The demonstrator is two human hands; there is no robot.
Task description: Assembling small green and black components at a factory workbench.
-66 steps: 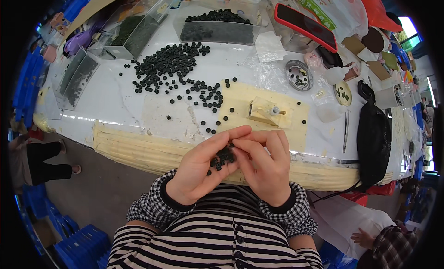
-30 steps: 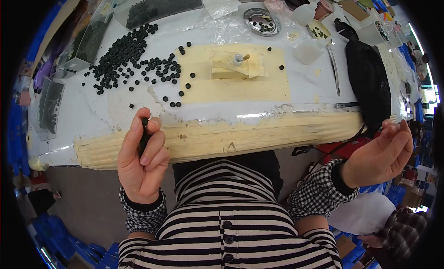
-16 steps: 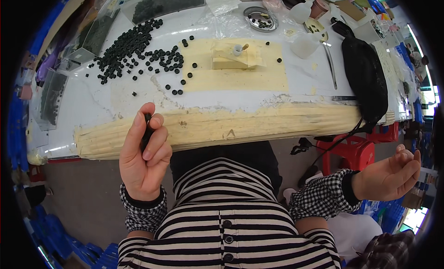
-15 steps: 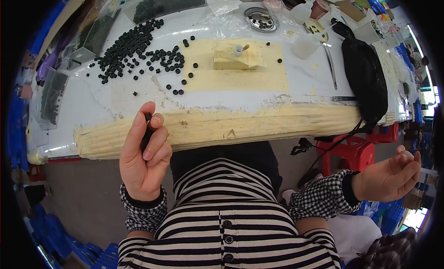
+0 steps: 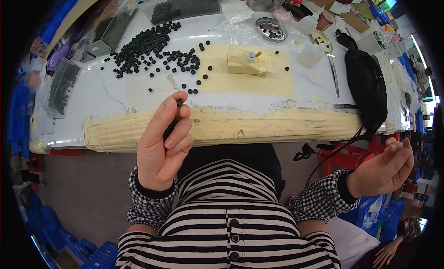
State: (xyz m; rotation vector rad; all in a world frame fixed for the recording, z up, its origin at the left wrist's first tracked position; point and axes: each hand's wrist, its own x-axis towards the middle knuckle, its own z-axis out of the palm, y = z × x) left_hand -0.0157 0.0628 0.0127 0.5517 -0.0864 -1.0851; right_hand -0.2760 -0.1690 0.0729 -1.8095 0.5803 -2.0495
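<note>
My left hand [image 5: 162, 151] is raised in front of the table's near edge. It pinches a small black round part [image 5: 180, 102] between thumb and fingertips. Something more that is dark shows along the curled fingers below; I cannot make out what. Off to the right, past the table's edge, my right hand [image 5: 381, 172] is held up with fingers curled together, and whatever they may hold is hidden. A pile of similar black parts [image 5: 143, 44] lies on the white table, with several loose ones spread toward a yellowish taped patch [image 5: 215, 81].
On the patch sits a tape-covered block [image 5: 245, 67] bearing a small whitish cup [image 5: 251, 56]. Tweezers [image 5: 334, 74] and a black bag [image 5: 367, 79] lie right. Clear boxes [image 5: 185, 9] stand behind. A red stool [image 5: 342, 159] and another person's hand [image 5: 387, 254] are at right.
My left hand has shifted right and slightly up with the black part still pinched. The whole view has turned a little. My right hand has moved slightly left and up, fingers still curled.
</note>
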